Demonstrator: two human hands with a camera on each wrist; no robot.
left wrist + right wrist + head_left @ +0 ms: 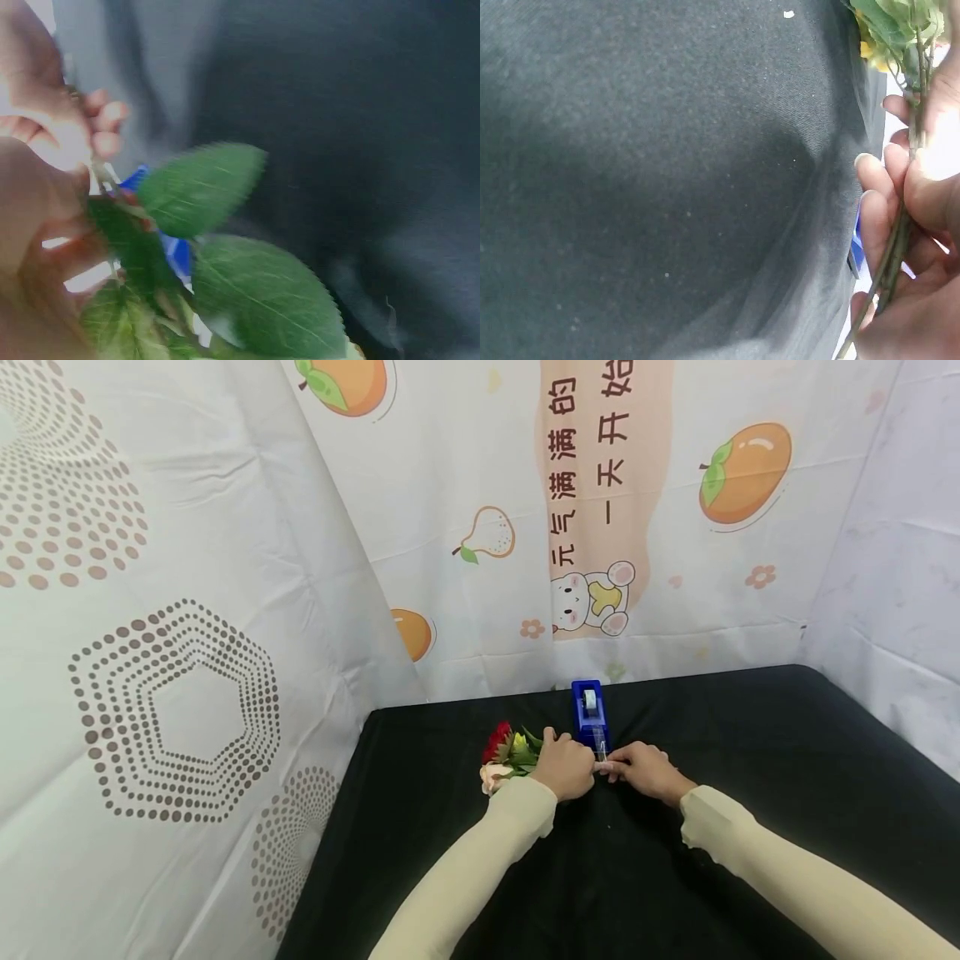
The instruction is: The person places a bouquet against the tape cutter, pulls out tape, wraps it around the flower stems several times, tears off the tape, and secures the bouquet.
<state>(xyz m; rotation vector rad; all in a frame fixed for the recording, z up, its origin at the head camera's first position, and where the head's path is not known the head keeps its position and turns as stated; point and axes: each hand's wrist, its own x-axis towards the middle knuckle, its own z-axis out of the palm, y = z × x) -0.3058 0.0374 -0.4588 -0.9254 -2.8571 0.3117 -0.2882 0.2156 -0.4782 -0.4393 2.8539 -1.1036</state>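
Observation:
My left hand (564, 767) grips a small bunch of flowers by the stems (891, 262). On its left side show a red flower (497, 742), a pale peach flower (493, 777) and a yellow flower (520, 743). Green leaves (266, 292) spread beside that hand in the left wrist view. My right hand (648, 770) pinches the stems a little lower, fingertips close to the left hand. A clear strip of tape (600, 742) stretches from the blue tape dispenser (588, 703) toward the fingers; where it ends is too small to tell.
Black cloth (637, 877) covers the table, with its far edge just behind the tape dispenser. Printed white curtains (465, 460) hang behind and on both sides. A tiny white scrap (788, 14) lies on the cloth.

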